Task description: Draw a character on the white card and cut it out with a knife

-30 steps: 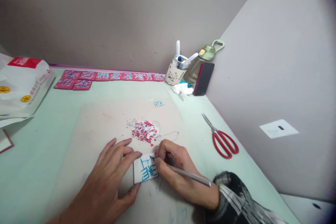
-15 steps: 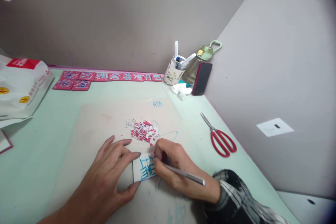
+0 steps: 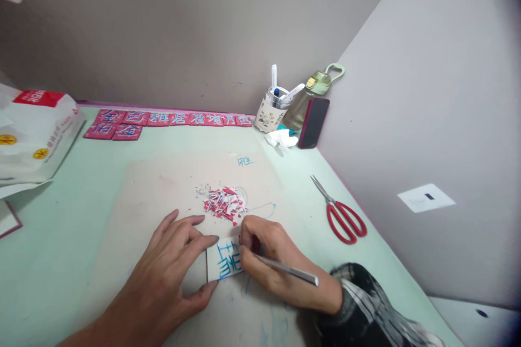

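A small white square block (image 3: 224, 261) with blue strokes drawn on it lies on the beige mat (image 3: 138, 200). My left hand (image 3: 171, 271) grips its left side between thumb and index finger, the other fingers resting on the mat. Closed round a slim silver pen-like tool (image 3: 291, 270), my right hand (image 3: 272, 257) rests over the block's right edge; the tool's tip is hidden behind the fingers. Beyond the block is a pile of red and white shavings (image 3: 223, 203).
Red scissors (image 3: 345, 221) lie at the right. Red carved tiles (image 3: 158, 119) line the back edge, beside a pen jar (image 3: 272, 111), crumpled tissue (image 3: 280, 138), a phone (image 3: 314, 123) and a green bottle (image 3: 299, 108). A white bag (image 3: 36, 135) stands at the left.
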`<state>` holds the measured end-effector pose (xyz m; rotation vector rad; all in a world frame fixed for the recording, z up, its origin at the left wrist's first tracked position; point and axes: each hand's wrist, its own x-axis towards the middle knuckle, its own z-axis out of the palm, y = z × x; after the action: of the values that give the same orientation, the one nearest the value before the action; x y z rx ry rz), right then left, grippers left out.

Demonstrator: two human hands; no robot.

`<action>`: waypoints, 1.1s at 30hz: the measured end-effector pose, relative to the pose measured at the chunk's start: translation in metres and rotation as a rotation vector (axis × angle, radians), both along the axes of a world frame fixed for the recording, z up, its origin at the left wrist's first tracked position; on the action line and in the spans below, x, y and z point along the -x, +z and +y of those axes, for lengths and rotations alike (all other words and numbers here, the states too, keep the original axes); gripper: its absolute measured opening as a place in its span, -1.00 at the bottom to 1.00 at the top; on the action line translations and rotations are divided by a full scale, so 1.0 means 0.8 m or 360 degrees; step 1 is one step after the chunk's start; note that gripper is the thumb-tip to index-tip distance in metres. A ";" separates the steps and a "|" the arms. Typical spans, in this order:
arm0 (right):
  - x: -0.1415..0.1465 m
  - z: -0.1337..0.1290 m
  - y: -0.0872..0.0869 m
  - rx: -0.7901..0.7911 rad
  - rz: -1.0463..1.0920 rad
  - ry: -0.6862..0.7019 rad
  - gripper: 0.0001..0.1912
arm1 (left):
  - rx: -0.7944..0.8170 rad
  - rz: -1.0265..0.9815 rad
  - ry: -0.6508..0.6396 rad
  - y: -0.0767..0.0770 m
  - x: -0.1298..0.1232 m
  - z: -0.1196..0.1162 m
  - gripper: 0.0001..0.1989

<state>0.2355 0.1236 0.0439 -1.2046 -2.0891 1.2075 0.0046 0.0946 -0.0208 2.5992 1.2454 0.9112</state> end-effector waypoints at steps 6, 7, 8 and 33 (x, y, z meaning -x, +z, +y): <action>0.000 -0.002 -0.003 0.0131 0.0037 -0.0088 -0.79 | 0.0019 -0.0016 0.0001 0.000 0.002 0.001 -0.64; 0.001 -0.003 -0.005 0.0165 0.0062 -0.0123 -0.79 | 0.0028 -0.0022 0.0006 -0.001 0.003 0.001 -0.63; 0.001 -0.004 -0.007 0.0194 0.0090 -0.0156 -0.80 | 0.0040 -0.0025 0.0009 -0.002 0.003 0.000 -0.63; 0.009 -0.031 -0.010 0.0138 0.0079 -0.0273 -0.82 | 0.0494 -0.0109 -0.0236 -0.012 0.005 0.007 -0.39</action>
<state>0.2285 0.0991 0.0360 -1.3486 -1.8729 1.2459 0.0006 0.1000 -0.0300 2.3586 1.0633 0.7101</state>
